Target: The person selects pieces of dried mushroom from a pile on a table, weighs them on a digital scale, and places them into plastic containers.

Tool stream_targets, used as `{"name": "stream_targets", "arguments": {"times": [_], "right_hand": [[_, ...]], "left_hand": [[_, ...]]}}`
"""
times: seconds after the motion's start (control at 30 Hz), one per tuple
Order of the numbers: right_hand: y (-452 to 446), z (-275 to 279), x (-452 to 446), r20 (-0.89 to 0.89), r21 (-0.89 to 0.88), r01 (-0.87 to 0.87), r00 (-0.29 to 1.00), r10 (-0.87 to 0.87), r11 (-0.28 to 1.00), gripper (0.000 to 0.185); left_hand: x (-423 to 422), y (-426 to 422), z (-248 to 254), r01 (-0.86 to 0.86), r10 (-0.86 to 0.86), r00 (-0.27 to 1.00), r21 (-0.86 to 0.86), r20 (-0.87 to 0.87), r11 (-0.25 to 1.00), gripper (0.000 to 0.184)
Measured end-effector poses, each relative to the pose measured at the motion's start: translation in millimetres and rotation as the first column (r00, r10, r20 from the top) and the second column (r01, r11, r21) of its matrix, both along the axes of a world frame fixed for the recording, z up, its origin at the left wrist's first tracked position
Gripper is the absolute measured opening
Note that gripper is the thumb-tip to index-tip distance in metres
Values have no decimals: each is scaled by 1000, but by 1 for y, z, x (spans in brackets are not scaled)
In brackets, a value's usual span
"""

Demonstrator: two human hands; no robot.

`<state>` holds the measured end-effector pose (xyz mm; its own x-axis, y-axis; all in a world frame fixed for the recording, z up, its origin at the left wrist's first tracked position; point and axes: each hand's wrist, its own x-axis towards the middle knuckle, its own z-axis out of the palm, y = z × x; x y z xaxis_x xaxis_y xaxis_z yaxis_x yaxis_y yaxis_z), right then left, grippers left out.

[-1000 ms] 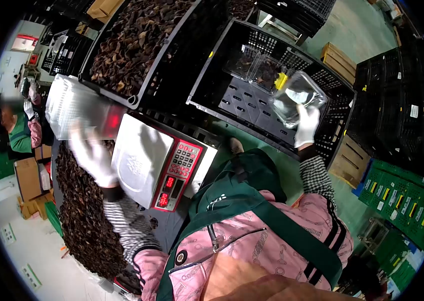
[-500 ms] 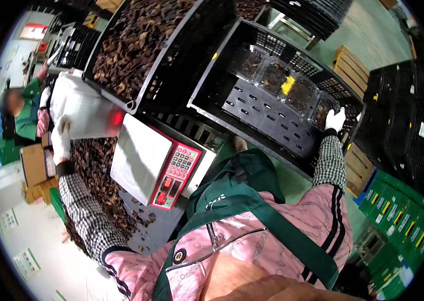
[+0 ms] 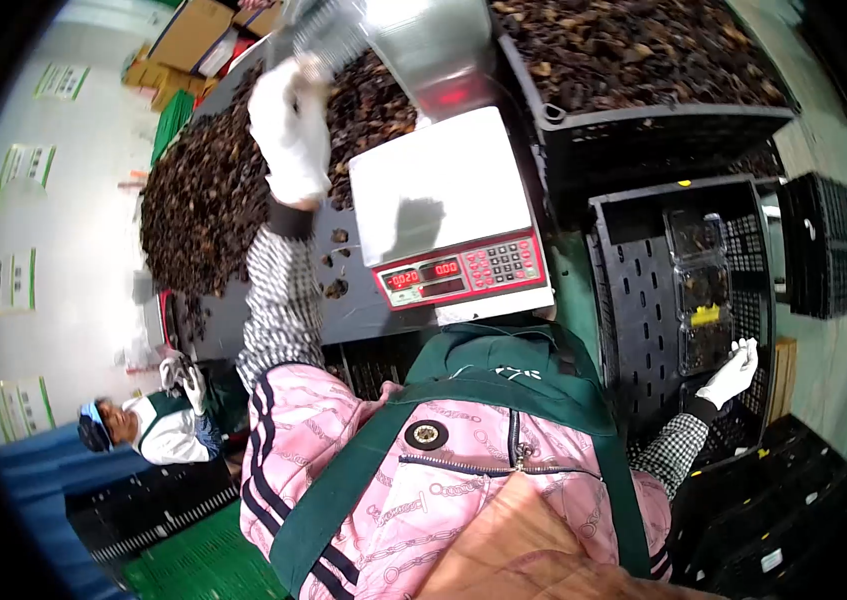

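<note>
My left hand [image 3: 288,130], in a white glove, is closed on a clear plastic container [image 3: 328,38] smeared by motion, above a heap of dark, dried-looking pieces [image 3: 208,190]. Beside it stands a stack of clear plastic containers [image 3: 428,45]. A white-topped weighing scale [image 3: 443,190] with a red keypad panel sits close by; its display appears to show -0.020 and 0.00. My right hand [image 3: 731,372], also gloved, is over the right side of a black crate [image 3: 633,300], fingers stretched out. Filled clear containers [image 3: 701,285] stand in a row there, one with a yellow label.
A large black crate [image 3: 663,110] of the dark pieces stands behind the scale. Stacked black crates [image 3: 828,245] are at the right. Another person [image 3: 158,420] is at lower left near a green crate [image 3: 183,540]. Cardboard boxes [image 3: 188,40] lie at the back left.
My view has turned toward the left. My left hand has gone from the container stack's side to above the heap, now with a clear container. My right hand has come off the end container.
</note>
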<state>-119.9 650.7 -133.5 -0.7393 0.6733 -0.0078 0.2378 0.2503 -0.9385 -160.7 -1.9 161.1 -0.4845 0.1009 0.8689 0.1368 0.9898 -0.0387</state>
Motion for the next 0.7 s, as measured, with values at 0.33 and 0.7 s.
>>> {"name": "stream_targets", "arguments": {"times": [0.33, 0.7], "right_hand": [[-154, 96, -92, -138, -9, -439, 890, 434, 898, 31], [-372, 150, 15, -227, -199, -929, 353, 908, 312, 26]], "left_hand": [[144, 38, -189, -295, -252, 794, 713, 553, 636, 11], [228, -58, -229, -544, 258, 807, 497, 532, 676, 15]]}}
